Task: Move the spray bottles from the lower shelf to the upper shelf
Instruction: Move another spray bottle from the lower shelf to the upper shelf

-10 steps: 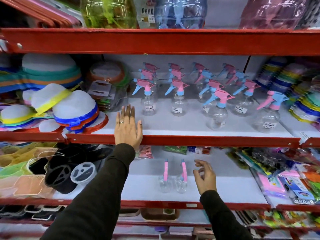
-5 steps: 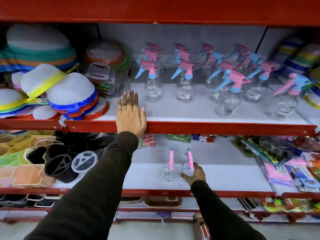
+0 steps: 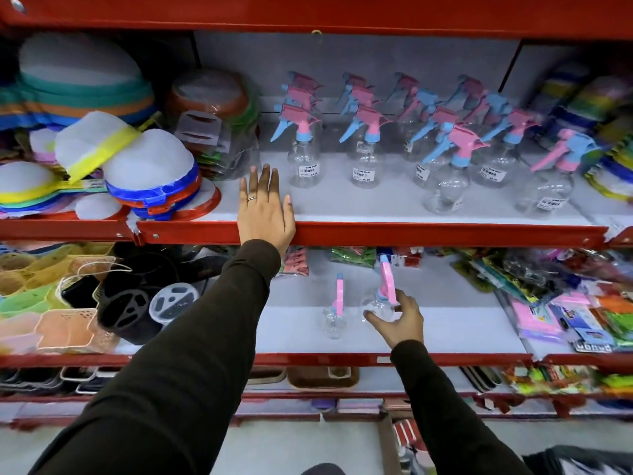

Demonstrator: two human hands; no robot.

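Two spray bottles on lower shelf point(image 3: 445, 330): right hand point(image 3: 399, 320) grips tilted bottle point(image 3: 380, 305), other bottle point(image 3: 334, 315) upright; left hand point(image 3: 265, 209) flat, empty, on upper shelf point(image 3: 411, 233).

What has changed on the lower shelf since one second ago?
The right hand reached in, closed on the right spray bottle and is tilting it up. The left spray bottle stayed standing; the left hand stayed flat on the upper shelf.

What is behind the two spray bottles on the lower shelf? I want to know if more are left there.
Behind the standing bottle and the one in the right hand lie only small packets. The upper shelf's red edge hides the back.
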